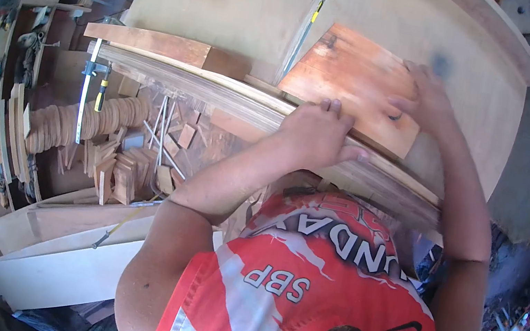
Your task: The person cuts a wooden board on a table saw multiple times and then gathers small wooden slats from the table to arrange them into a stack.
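A reddish-brown wooden board (350,74) with a slanted left end lies on the pale plywood panel (226,1). My left hand (316,131) is at the board's near edge, its fingers curled over the top and its thumb stretched along the layered wooden edge (248,99) in front. At the right end of the board, my right hand (430,102) grips it, thumb on its face and fingers by the far right corner. The undersides of both hands are hidden. A dark mark shows on the board near my right thumb.
A bar clamp (91,70) holds a curved wooden piece (152,43) at the left of the panel. Below are stacked round-edged wooden pieces (86,125), small offcuts (127,174) and a long white board (70,280). Tool shelves (53,4) stand at far left.
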Demonstrator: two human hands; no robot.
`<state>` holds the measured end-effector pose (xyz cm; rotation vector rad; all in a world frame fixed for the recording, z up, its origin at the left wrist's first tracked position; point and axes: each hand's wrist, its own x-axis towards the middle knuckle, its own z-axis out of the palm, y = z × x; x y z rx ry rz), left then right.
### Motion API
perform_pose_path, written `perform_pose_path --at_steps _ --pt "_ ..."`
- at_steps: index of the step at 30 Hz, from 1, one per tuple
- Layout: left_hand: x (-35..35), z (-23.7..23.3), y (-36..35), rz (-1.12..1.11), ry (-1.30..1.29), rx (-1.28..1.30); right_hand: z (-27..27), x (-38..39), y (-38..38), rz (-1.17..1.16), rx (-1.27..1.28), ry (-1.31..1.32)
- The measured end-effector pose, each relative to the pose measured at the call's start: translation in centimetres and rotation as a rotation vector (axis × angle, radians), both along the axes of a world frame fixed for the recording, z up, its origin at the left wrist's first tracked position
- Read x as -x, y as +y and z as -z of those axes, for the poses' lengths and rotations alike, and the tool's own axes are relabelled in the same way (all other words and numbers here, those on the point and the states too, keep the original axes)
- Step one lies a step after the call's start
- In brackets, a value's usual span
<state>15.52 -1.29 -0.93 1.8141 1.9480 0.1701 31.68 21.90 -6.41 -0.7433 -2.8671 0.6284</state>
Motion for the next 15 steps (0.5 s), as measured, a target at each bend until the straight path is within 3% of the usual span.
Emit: perform_pose_path --at_steps 2,4,8,13,15 --pt "-0.1 0.2 -0.9 -0.038 -0.032 -0.041 -0.5 1.8 -1.0 0.103 0.002 -0.060" --pt "-0.3 1.0 -2.6 -0.101 -0.166 -0.563 -1.4 2.3 -1.1 0.094 0.017 -0.091" --pt "-0.9 2.3 -6.8 -0.225 -0.183 -0.827 -1.4 2.7 -1.6 0.115 0.135 -0.079" --pt "-2.4 4.5 -4.4 -0.284 -0.087 -0.915 -0.1 2.4 -1.1 0.082 0.091 -0.080" --pt "-2.6 4.9 -3.5 -0.379 -0.011 -1.060 -0.1 2.4 -0.9 0.064 0.068 -0.075"
